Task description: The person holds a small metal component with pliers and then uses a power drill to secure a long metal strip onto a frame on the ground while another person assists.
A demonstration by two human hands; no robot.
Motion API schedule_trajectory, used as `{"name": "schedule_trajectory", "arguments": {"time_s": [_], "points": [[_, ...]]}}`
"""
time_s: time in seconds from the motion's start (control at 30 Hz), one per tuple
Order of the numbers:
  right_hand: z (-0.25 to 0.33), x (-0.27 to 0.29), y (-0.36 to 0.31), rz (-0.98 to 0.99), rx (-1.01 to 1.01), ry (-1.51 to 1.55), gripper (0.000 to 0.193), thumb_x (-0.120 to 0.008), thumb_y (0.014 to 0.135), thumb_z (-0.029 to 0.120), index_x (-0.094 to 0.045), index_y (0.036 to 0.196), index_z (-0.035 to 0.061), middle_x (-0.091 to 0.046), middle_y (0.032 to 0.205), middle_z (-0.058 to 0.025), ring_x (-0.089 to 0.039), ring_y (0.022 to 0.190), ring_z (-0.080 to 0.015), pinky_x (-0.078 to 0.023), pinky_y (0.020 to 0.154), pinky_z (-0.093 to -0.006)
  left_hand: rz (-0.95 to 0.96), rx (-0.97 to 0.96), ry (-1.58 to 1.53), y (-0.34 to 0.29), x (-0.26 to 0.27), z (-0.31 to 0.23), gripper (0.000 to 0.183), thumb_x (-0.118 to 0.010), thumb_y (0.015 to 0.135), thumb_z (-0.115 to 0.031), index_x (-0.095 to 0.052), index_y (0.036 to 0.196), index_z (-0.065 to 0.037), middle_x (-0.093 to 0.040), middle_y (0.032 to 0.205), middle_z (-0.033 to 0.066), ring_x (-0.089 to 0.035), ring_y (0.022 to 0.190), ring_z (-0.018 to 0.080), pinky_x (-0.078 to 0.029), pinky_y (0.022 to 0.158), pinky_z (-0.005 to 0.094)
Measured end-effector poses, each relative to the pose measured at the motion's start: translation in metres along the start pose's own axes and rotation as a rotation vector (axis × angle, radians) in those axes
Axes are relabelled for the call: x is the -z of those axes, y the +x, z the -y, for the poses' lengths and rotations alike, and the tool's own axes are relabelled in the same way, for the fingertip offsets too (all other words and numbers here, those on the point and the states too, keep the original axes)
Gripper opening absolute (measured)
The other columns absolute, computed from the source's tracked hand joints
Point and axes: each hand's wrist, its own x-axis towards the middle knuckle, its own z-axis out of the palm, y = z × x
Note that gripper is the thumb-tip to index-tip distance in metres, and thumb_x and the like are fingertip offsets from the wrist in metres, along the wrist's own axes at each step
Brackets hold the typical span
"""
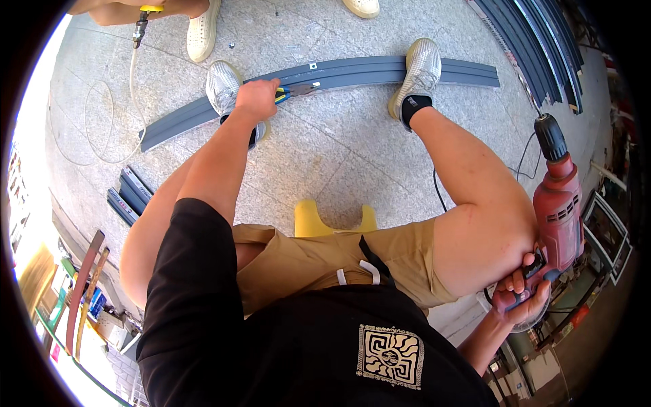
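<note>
Left hand [256, 99]: clenched on pliers [293, 91], handles blue and yellow, nose pointed right along the rail.
Pliers tip: touched the top face of the grey rail [352, 71], just beside a small pale square piece [312, 66].
Rail: lay flat on the stone floor [325, 149], long axis left to right, pinned under both shoes [420, 71].
Right hand [521, 297]: wrapped around the grip of the red drill [557, 197], held beside the right knee, chuck pointed away toward the rail.
Nearer hand: left, already at the rail; right well apart, low and off to the side.
Seat: yellow stool [312, 218] between the legs.
Elsewhere: more grey rails [536, 47] stacked top right.
</note>
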Motion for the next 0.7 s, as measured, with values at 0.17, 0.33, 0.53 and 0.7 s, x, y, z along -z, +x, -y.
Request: {"name": "schedule_trajectory", "arguments": {"time_s": [0.17, 0.33, 0.53, 0.7], "points": [[0.0, -0.004, -0.001, -0.056, 0.014, -0.109, 0.077, -0.063, 0.11, 0.036, -0.026, 0.166, -0.0012, -0.063, 0.139, -0.0228, -0.062, 0.075, -0.0134, -0.051, 0.059, -0.0248, 0.03, 0.016, 0.009, -0.004, 0.004, -0.002, 0.039, -0.073, 0.084, -0.01, -0.068, 0.123, -0.013, -0.079, 0.106, 0.0166, -0.077, 0.103, 0.0394, -0.062, 0.086, 0.0534], [-0.003, -0.037, 0.0, -0.061, 0.059, -0.31, 0.075, -0.064, 0.109, 0.038, -0.032, 0.163, -0.0031, -0.064, 0.138, -0.0253, -0.063, 0.078, -0.0124, -0.054, 0.066, -0.026, 0.053, 0.028, 0.014, -0.001, 0.004, -0.005, 0.042, -0.072, 0.085, -0.009, -0.069, 0.127, -0.014, -0.079, 0.11, 0.0166, -0.076, 0.106, 0.0388, -0.061, 0.087, 0.0526], [-0.033, -0.115, 0.027, -0.033, -0.021, -0.31, 0.084, -0.081, 0.092, 0.03, -0.042, 0.152, -0.0151, -0.067, 0.13, -0.0341, -0.074, 0.068, -0.0259, -0.064, 0.061, -0.0314, 0.048, 0.012, -0.019, 0.01, -0.001, 0.003, 0.04, -0.071, 0.087, -0.008, -0.069, 0.126, -0.015, -0.079, 0.112, 0.0155, -0.075, 0.108, 0.0376, -0.06, 0.089, 0.0511], [-0.06, -0.185, 0.083, 0.013, -0.133, -0.782, 0.051, -0.077, 0.096, 0.027, -0.065, 0.128, -0.0097, -0.072, 0.093, -0.017, -0.061, 0.059, -0.0121, -0.046, 0.049, -0.0257, 0.094, 0.046, 0.043, 0.009, 0.008, 0.001, 0.038, -0.07, 0.09, -0.008, -0.072, 0.127, -0.016, -0.079, 0.115, 0.0138, -0.076, 0.111, 0.0355, -0.061, 0.093, 0.0486]]}}
